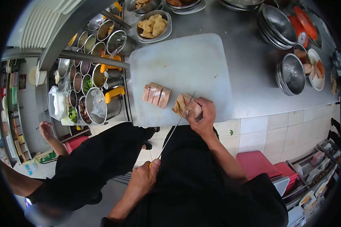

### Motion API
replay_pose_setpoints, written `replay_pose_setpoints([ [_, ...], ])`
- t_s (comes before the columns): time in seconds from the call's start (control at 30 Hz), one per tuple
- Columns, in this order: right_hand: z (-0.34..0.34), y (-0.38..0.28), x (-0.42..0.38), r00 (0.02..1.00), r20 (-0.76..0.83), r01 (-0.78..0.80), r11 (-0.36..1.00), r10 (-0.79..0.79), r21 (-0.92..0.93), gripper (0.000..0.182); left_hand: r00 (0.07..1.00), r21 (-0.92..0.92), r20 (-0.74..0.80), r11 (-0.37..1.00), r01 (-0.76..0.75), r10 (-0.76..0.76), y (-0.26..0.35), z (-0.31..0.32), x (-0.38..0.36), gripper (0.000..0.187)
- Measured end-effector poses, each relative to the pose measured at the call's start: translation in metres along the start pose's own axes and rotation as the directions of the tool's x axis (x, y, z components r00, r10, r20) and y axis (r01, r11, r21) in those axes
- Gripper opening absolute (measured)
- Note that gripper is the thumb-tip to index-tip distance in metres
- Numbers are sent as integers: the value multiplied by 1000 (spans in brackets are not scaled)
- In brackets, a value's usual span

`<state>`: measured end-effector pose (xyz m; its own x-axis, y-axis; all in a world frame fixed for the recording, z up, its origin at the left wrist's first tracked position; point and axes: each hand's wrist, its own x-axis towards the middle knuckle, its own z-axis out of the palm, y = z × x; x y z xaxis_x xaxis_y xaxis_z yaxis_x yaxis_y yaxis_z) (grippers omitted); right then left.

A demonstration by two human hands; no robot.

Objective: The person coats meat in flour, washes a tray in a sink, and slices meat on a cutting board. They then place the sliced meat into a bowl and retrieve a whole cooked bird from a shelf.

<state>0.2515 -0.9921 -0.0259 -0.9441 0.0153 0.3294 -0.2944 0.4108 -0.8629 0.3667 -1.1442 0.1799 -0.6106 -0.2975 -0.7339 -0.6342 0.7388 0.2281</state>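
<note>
My left hand (142,178) is closed around the yellow handle of a long knife (171,137), low in front of my body. The blade slants up and right across a block of cooked meat (182,106) near the front of a white cutting board (178,56). Fingers of my right hand (203,115) are curled over the right end of that block, pressing it to the board. Left of it lies a second piece of meat (156,95), with several dark slits across its top.
Metal containers of ingredients (98,106) stand left of the board. Behind it sits a bowl of pale yellow chunks (153,26). Stacked metal bowls (291,73) and a plate of meat slices (317,72) are at right. Another person's hand (46,130) shows at left.
</note>
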Motion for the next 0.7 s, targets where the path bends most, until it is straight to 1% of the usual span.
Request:
replay_pose_setpoints([
  [0.03, 1, 1, 0, 1000, 5, -8, 1000, 8, 3, 38, 999, 13, -21, 999, -36, 36, -1, 0, -1, 53],
  [0.07, 2, 3, -1, 1000, -3, -17, 1000, 17, 0, 38, 1000, 32, 8, 999, -22, 21, 5, -1, 7, 56],
  [0.13, 3, 2, -4, 999, -10, -33, 999, 33, 5, 38, 998, 6, 66, 1000, -10, 9, 10, 12, 40, 60],
  [0.2, 1, -1, -2, 999, 1, -39, 999, 39, 12, 36, 997, 5, 20, 998, -69, 69, 3, 37, 79, 63],
  [0.23, 2, 0, -3, 999, -6, -36, 999, 36, 13, 36, 997, 8, 16, 997, -75, 75, -1, 52, 91, 63],
  [0.3, 4, 1, -3, 998, -40, -44, 999, 45, 28, 35, 979, -54, -124, 984, -172, 165, 0, 68, 107, 64],
  [0.4, 2, -2, -2, 998, -34, -59, 998, 59, 18, 34, 986, -115, -84, 982, -153, 144, 3, 59, 102, 66],
  [0.43, 3, -1, -1, 998, -41, -53, 999, 53, 11, 34, 984, -116, -86, 980, -164, 155, 7, 53, 98, 66],
  [0.5, 4, 1, -4, 994, -58, -93, 994, 96, 49, 33, 984, -126, -120, 982, -143, 128, 12, 43, 81, 67],
  [0.53, 2, -1, -5, 994, -56, -95, 994, 97, 47, 33, 987, -181, -115, 974, -134, 115, 11, 39, 74, 65],
  [0.63, 3, -5, -2, 994, -41, -102, 992, 105, 75, 34, 991, -227, -92, 966, -120, 101, 9, 33, 69, 64],
  [0.7, 0, -5, -3, 988, -50, -137, 978, 146, 159, 35, 990, -202, -86, 971, -126, 111, 6, 34, 67, 62],
])
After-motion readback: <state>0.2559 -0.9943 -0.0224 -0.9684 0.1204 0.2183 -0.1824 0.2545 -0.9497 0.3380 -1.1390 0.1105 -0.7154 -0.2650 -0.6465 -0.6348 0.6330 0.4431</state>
